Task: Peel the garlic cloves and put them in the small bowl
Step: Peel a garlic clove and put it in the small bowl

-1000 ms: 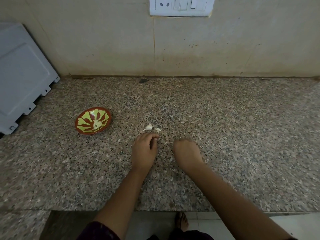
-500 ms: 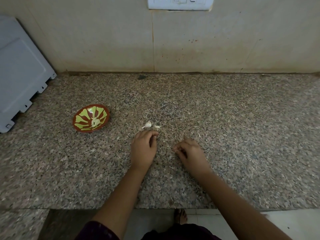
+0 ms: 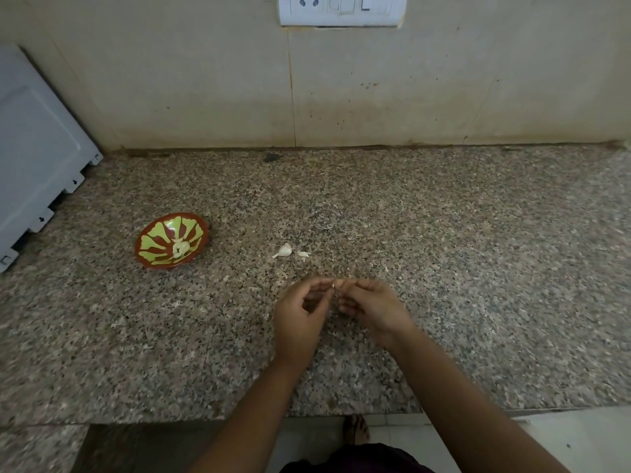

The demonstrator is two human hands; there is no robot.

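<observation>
A small red bowl (image 3: 172, 240) with a yellow-green petal pattern sits on the granite counter at the left, with peeled garlic (image 3: 180, 248) in its middle. An unpeeled garlic clove (image 3: 284, 250) and a scrap of peel (image 3: 303, 254) lie on the counter just beyond my hands. My left hand (image 3: 300, 312) and my right hand (image 3: 370, 307) meet fingertip to fingertip above the counter. Between them they pinch a small garlic clove (image 3: 334, 285), mostly hidden by the fingers.
A white panel (image 3: 37, 165) leans against the wall at the far left. The tiled wall with a switch plate (image 3: 341, 8) backs the counter. The counter's front edge (image 3: 307, 414) runs below my wrists, and a bare foot shows on the floor beneath.
Both hands lifted off the counter and came together. My right hand moved left to meet my left hand, and the two now pinch a clove between their fingertips.
</observation>
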